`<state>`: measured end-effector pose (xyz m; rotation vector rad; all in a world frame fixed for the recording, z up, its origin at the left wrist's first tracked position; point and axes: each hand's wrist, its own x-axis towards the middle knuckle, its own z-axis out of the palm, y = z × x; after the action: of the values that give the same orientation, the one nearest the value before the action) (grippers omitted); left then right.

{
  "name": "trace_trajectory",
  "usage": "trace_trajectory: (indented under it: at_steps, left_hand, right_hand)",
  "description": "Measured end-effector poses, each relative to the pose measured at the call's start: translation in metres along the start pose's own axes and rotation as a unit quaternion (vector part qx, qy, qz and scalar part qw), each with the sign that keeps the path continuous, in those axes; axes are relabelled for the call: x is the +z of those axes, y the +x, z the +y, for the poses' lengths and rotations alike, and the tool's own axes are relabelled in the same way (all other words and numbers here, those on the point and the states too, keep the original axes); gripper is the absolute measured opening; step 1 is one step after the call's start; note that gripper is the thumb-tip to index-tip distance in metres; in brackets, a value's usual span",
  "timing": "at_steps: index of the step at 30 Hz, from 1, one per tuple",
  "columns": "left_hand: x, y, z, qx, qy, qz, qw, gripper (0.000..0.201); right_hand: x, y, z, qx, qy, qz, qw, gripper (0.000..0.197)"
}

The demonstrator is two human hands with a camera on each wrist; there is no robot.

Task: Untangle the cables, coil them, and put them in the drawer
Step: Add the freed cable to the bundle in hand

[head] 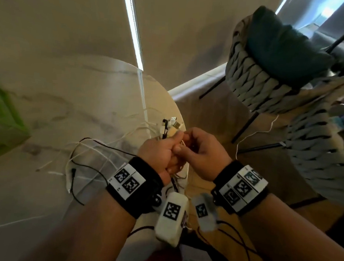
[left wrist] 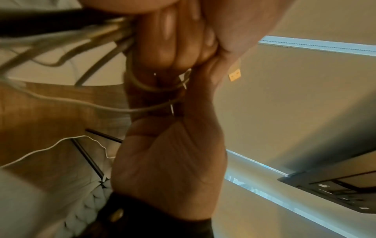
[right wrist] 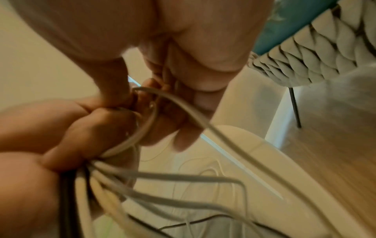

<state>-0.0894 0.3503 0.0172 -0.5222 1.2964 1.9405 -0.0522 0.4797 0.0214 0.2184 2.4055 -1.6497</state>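
Note:
Both hands meet above the right edge of the marble table (head: 69,97). My left hand (head: 171,143) grips a bundle of white and black cables, and their plugs (head: 168,126) stick up out of the fist. The curled left fingers (left wrist: 173,40) hold the strands, with a USB plug (left wrist: 235,74) beside them. My right hand (head: 188,146) pinches a white cable (left wrist: 146,87) right against the left fist. Seen from the right wrist, the cables (right wrist: 173,178) fan out below the left hand (right wrist: 97,128). More loose cables (head: 86,157) trail over the table.
A thin white cable (head: 254,132) hangs off toward a woven grey chair (head: 269,81) with a dark teal cushion at the right. A blurred green box (head: 2,119) sits at the table's left edge. Wood floor lies below the table edge.

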Motion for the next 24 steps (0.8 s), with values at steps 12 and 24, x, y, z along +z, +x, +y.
trace_trajectory:
  at_steps: [12,24]
  left_hand:
    - [-0.022,-0.007,0.025,0.035,-0.037,-0.05,0.997,0.047]
    - [-0.015,-0.005,0.018,0.035,-0.014,-0.126,0.991,0.046]
  right_hand:
    - [-0.023,0.001,0.089,0.261,-0.212,-0.037,0.941,0.027]
    - [0.008,-0.004,0.01,0.08,0.424,0.028,0.902,0.059]
